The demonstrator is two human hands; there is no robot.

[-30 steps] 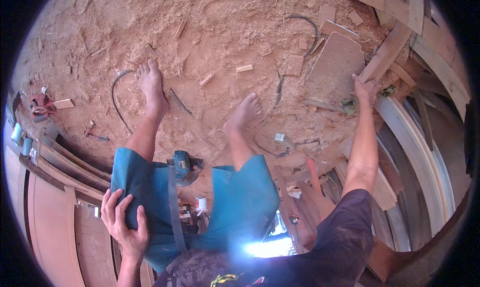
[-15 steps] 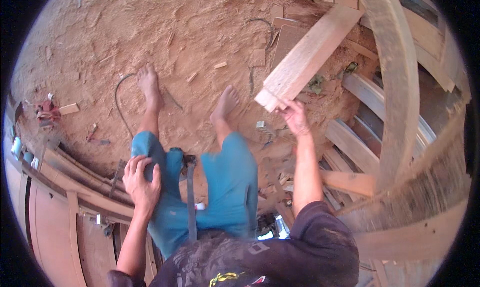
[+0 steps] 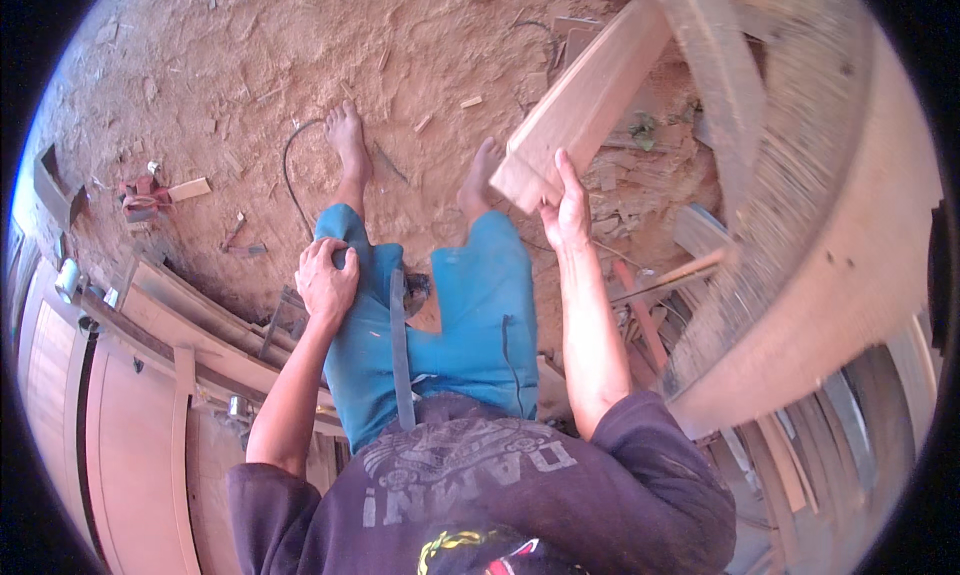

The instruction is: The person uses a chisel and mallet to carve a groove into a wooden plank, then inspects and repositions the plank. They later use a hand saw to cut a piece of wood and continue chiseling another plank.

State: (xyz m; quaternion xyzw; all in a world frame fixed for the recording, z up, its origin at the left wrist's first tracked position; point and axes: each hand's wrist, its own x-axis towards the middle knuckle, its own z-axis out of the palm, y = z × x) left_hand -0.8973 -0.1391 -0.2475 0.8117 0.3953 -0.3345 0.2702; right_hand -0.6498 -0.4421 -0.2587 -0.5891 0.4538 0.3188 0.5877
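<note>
- Here, a light wooden plank [image 3: 590,95] is gripped at its near end by the right hand [image 3: 566,207], fingers wrapped on the end edge; the plank slants up and away to the right, raised above the sawdust-covered floor [image 3: 230,65].
- The left hand [image 3: 325,280] is laid loosely curled on the left thigh of the blue trousers [image 3: 470,315], with nothing held.
- Two bare feet are planted on the floor, a dark cable [image 3: 290,165] curving just beside the left foot.
- Curved wooden frames [image 3: 840,225] are stacked to the right, near the plank.
</note>
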